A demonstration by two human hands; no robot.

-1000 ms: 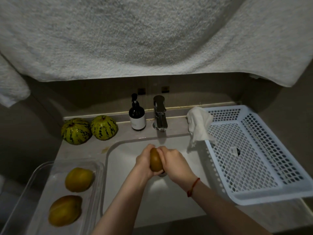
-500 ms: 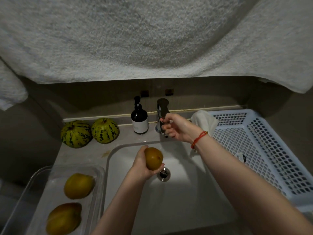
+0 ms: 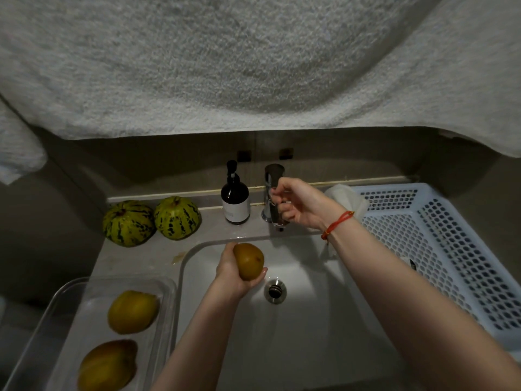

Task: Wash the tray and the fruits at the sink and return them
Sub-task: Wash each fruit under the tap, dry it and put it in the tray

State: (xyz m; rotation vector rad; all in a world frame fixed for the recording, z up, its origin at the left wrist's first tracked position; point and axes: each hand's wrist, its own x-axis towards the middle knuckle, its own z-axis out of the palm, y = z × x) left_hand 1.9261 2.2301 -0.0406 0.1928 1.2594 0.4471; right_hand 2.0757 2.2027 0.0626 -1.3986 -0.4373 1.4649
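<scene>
Nearest, at lower left: a clear plastic tray on the counter just beside the sink, with two yellow-brown fruits lying in it, one close to the bottom edge and the other just beyond.

Filling the middle: a white sink with a round metal drain.

Above the basin, left of the drain: left hand, fingers curled up around a third brownish fruit, held clear of the sink floor.

Along the right: a white perforated plastic basket, tilted against the sink's edge, with a crumpled white cloth at its far left corner.

Farther back, at the sink's rear rim: a chrome faucet, with the right hand at its lever, fingers curled; apparently gripping it, though dim light blurs the contact. A red string bracelet around that wrist.

Left of the faucet: a dark pump bottle with a pale label, upright. Farther left: two green-and-yellow striped melons, touching.

Overhead at the back: a grey-white towel hanging across the whole top.
</scene>
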